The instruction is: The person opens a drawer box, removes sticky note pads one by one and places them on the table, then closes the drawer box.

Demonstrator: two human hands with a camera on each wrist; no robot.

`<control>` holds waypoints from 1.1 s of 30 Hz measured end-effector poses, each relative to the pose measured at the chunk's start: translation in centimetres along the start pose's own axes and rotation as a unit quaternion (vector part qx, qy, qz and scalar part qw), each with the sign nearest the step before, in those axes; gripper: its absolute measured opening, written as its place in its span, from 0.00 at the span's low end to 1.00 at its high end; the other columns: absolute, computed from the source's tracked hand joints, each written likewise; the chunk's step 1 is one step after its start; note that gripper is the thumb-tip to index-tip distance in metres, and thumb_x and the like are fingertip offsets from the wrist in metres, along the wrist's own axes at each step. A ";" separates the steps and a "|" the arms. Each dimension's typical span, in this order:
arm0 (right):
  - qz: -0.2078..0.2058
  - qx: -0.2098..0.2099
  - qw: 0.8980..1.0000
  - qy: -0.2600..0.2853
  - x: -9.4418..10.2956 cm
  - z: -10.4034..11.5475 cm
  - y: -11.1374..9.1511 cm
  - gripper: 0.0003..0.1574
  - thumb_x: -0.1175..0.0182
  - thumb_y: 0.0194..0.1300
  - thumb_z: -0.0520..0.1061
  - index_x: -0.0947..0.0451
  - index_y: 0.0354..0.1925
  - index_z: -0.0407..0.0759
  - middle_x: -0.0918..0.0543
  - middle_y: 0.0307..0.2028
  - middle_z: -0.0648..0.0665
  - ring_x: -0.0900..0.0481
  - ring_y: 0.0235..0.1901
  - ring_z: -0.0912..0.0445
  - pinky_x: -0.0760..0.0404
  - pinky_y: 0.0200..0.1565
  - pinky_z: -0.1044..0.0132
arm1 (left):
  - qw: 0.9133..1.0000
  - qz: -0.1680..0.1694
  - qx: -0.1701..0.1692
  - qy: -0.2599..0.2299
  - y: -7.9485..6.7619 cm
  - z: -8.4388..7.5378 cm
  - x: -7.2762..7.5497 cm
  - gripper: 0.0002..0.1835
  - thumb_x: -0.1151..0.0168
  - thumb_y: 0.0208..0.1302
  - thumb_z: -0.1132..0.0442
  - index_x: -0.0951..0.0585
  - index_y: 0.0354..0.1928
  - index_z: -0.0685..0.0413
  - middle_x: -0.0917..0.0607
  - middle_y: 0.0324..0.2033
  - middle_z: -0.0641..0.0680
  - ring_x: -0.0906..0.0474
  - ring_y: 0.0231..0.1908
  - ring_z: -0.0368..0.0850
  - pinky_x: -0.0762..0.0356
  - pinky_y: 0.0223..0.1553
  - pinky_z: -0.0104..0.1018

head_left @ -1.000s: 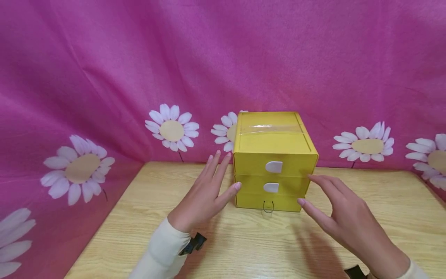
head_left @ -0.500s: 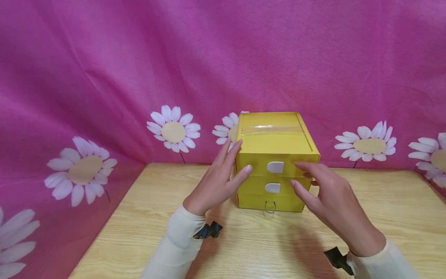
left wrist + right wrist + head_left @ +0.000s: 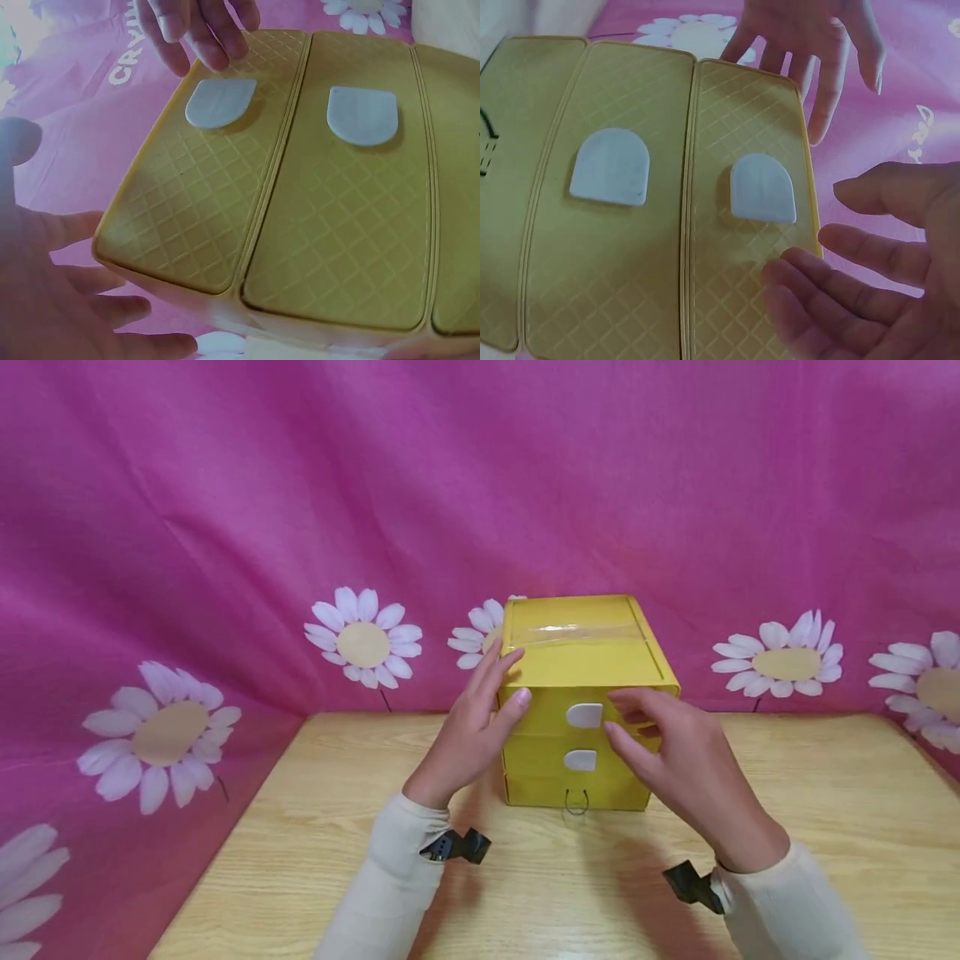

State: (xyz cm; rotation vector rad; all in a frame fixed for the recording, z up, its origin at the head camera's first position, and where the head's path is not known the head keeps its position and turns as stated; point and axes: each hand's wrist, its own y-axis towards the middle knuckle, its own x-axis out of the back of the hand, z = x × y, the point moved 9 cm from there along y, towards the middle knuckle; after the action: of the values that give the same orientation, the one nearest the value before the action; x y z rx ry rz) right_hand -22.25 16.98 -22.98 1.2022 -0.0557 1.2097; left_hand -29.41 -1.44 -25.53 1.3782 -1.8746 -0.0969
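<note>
A yellow drawer box (image 3: 581, 664) with three stacked drawers stands on the table, all drawers pushed in. White rounded tabs serve as pulls on the upper drawer (image 3: 536, 714) and the middle one; a thin dark loop (image 3: 576, 808) hangs from the bottom drawer. My left hand (image 3: 468, 731) is at the box's upper left edge, fingers extended along that side. In front of the upper drawer's right half is my right hand (image 3: 690, 760), fingers loosely bent, its thumb tip near the upper white tab (image 3: 584, 716). Neither hand grips anything. The right wrist view shows the same upper tab (image 3: 763, 187) between both hands.
Clear tape (image 3: 573, 633) runs across the box's top. The wooden table (image 3: 300, 860) extends around the box, and a pink cloth (image 3: 465, 485) printed with white daisies hangs behind and at the left. Each wrist carries a black camera mount (image 3: 693, 887).
My right hand has moved left from beside the box to before its upper drawer. My left hand has shifted right and up to the box's upper left edge. The drawers look unchanged.
</note>
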 end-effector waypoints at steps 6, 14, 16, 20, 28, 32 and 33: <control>0.023 -0.022 0.999 -0.005 -0.5 -0.4 1.0 0.11 0.35 0.62 0.40 0.18 0.44 0.40 0.14 0.34 0.47 0.16 0.33 0.53 0.17 0.37 0.55 | 0.999 -0.036 -0.016 -0.030 0.8 0.2 0.2 0.28 0.58 0.73 0.45 0.34 0.69 0.46 0.49 0.74 0.40 0.44 0.70 0.44 0.37 0.65 0.49; 0.048 -0.056 0.997 -0.008 -1.0 -1.1 1.5 0.07 0.36 0.64 0.44 0.17 0.40 0.44 0.13 0.33 0.50 0.16 0.32 0.54 0.18 0.36 0.54 | 0.998 -0.046 -0.025 -0.042 1.2 0.8 -0.2 0.26 0.57 0.72 0.45 0.31 0.67 0.45 0.46 0.74 0.42 0.46 0.71 0.43 0.37 0.64 0.50; 0.051 -0.064 0.997 -0.009 -1.0 -1.2 1.6 0.07 0.36 0.64 0.44 0.17 0.40 0.45 0.13 0.33 0.50 0.16 0.32 0.54 0.19 0.36 0.54 | 0.998 -0.038 -0.026 -0.033 1.2 0.8 -0.4 0.26 0.57 0.72 0.45 0.31 0.67 0.45 0.46 0.74 0.45 0.47 0.71 0.43 0.38 0.65 0.51; 0.053 -0.073 0.996 -0.011 -1.3 -1.6 1.7 0.06 0.35 0.63 0.44 0.16 0.39 0.45 0.13 0.32 0.49 0.15 0.31 0.54 0.19 0.35 0.55 | 0.999 -0.031 -0.033 -0.019 1.3 0.9 -0.6 0.27 0.56 0.71 0.44 0.31 0.67 0.45 0.47 0.75 0.46 0.51 0.72 0.40 0.38 0.64 0.54; 0.063 -0.075 0.995 0.006 -2.2 -2.0 1.3 0.06 0.36 0.64 0.43 0.17 0.40 0.44 0.13 0.34 0.48 0.15 0.31 0.54 0.18 0.36 0.56 | 0.998 -0.042 -0.045 -0.033 1.0 1.8 -0.6 0.23 0.62 0.75 0.47 0.27 0.62 0.47 0.43 0.73 0.46 0.50 0.72 0.38 0.41 0.67 0.51; 0.042 -0.058 0.997 0.005 -2.3 -1.9 1.3 0.04 0.35 0.62 0.41 0.17 0.37 0.44 0.13 0.31 0.49 0.16 0.29 0.56 0.17 0.34 0.57 | 0.995 -0.045 -0.061 -0.061 0.8 2.1 -0.6 0.22 0.65 0.77 0.52 0.25 0.59 0.49 0.41 0.73 0.46 0.50 0.72 0.38 0.47 0.69 0.48; 0.038 -0.057 0.998 0.006 -2.3 -1.9 1.3 0.03 0.34 0.62 0.40 0.18 0.37 0.44 0.13 0.31 0.49 0.16 0.29 0.56 0.17 0.34 0.57 | 0.995 -0.044 -0.062 -0.070 0.8 2.2 -0.5 0.22 0.66 0.78 0.54 0.24 0.59 0.50 0.41 0.73 0.46 0.51 0.72 0.38 0.48 0.70 0.48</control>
State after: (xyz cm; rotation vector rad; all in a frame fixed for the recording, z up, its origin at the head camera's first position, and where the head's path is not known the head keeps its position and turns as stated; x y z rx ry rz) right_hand -25.22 16.65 -24.35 1.1027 -0.1613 1.2636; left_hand -31.31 -1.51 -26.95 1.3980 -1.8875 -0.3571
